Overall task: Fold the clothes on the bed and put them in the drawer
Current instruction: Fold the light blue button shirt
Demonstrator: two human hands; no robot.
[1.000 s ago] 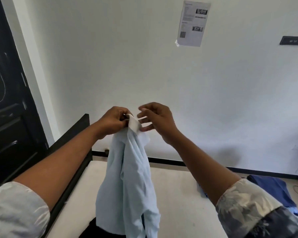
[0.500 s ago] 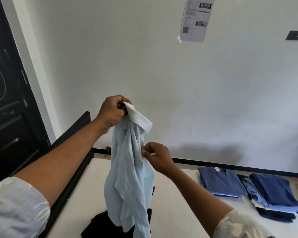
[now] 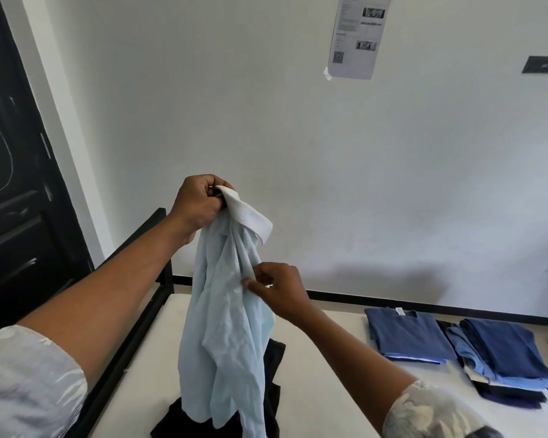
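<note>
A pale blue shirt point(image 3: 228, 327) hangs in the air above the bed point(image 3: 329, 374). My left hand point(image 3: 198, 207) grips it by the white collar at the top. Lower down, my right hand point(image 3: 279, 292) pinches the shirt's front edge between thumb and fingers. The shirt's hem drapes onto a black garment point(image 3: 272, 374) that lies crumpled on the mattress beneath it. On the bed's right side sit a folded dark blue top point(image 3: 405, 336) and a stack of folded blue clothes point(image 3: 506, 358). No drawer is in view.
A black bed frame point(image 3: 133, 343) runs along the mattress's left side, next to a black door point(image 3: 16, 184). The white wall behind carries a taped paper sheet point(image 3: 356, 36) and a dark switch plate point(image 3: 543, 65).
My right hand left the collar and dropped down the shirt's front, where it now pinches the fabric. My view tilted down, so the folded clothes on the right came into sight.
</note>
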